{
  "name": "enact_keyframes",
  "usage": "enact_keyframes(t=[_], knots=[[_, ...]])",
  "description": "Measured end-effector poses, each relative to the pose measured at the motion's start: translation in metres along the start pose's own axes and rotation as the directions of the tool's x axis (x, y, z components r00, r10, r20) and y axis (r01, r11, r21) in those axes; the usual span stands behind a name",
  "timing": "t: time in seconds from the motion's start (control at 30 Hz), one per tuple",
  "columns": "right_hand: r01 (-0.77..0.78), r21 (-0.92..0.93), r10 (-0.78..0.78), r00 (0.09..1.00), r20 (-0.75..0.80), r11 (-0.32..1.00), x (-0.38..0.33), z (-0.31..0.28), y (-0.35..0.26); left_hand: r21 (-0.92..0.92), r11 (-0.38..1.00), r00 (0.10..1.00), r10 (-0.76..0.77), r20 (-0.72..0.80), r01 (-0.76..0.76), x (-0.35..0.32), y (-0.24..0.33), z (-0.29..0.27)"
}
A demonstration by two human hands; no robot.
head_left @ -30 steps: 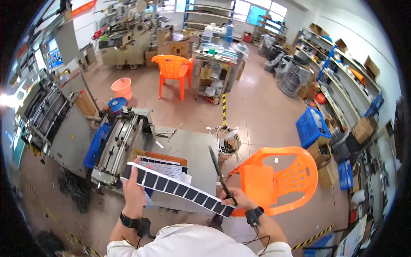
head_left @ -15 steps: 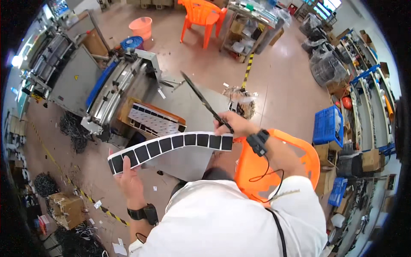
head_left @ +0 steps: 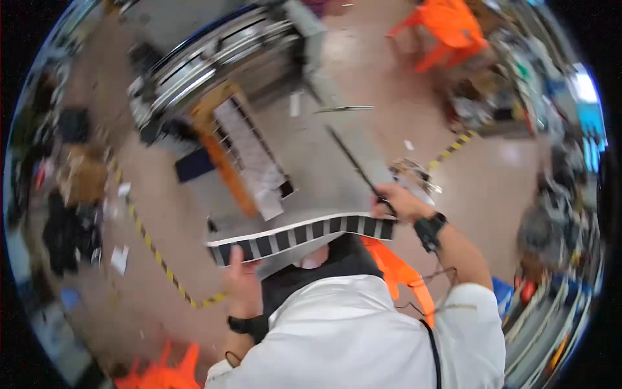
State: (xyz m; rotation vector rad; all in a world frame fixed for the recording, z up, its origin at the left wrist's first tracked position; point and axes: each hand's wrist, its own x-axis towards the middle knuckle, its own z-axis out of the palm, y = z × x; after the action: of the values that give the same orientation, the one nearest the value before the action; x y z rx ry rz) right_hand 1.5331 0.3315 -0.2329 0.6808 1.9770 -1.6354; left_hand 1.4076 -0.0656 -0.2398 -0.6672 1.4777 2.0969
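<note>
A long white-edged strip of black square pieces [head_left: 304, 233] stretches in a slight curve between my two hands. My left hand [head_left: 243, 282] pinches its left end, the thumb over the front. At the other end, my right hand [head_left: 402, 202] grips the strip together with a long, narrow dark blade-like tool [head_left: 353, 159], which points up and to the left. The fingers hide the tool's handle, so its exact kind cannot be made out. Below the strip are my lap and the white shirt front.
A grey metal table [head_left: 324, 175] lies ahead, bearing a wooden tray [head_left: 223, 165] with a stack of printed sheets [head_left: 249, 146]. A machine with metal rollers [head_left: 220, 61] stands beyond. An orange chair [head_left: 405, 275] is at my right, another orange chair [head_left: 447, 29] farther off. Motion blurs the surroundings.
My view has swung to the left, bringing the tray and roller machine more in front of me. Both hands keep their hold on the strip, and the dark tool stays in the right hand.
</note>
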Motion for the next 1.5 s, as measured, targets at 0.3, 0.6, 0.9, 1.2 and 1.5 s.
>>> enact_keyframes(t=[0.3, 0.6, 0.9, 1.2, 1.5], knots=[[-0.188, 0.054, 0.185, 0.981, 0.066, 0.981, 0.019, -0.034, 0.103, 0.127, 0.988, 0.994, -0.077, -0.074, 0.086, 0.015, -0.129, 0.014], [-0.104, 0.05, 0.098, 0.989, 0.112, 0.993, 0.06, -0.029, 0.106, 0.094, 0.98, 0.95, -0.191, 0.246, 0.173, 0.038, -0.217, 0.015], [0.079, 0.234, -0.118, 0.98, 0.158, 0.969, 0.076, 0.005, 0.075, 0.3, 0.916, 0.726, -0.015, 0.687, -0.265, 0.045, -0.236, 0.072], [0.305, 0.199, -0.319, 0.947, 0.041, 0.931, 0.086, 0.02, 0.102, 0.151, 0.97, 0.876, 0.099, 0.473, -0.191, 0.012, -0.24, 0.126], [0.371, 0.1, -0.311, 0.874, -0.374, 0.923, -0.003, 0.026, 0.18, -0.013, 0.977, 0.895, 0.201, 0.398, -0.213, 0.021, -0.272, 0.111]])
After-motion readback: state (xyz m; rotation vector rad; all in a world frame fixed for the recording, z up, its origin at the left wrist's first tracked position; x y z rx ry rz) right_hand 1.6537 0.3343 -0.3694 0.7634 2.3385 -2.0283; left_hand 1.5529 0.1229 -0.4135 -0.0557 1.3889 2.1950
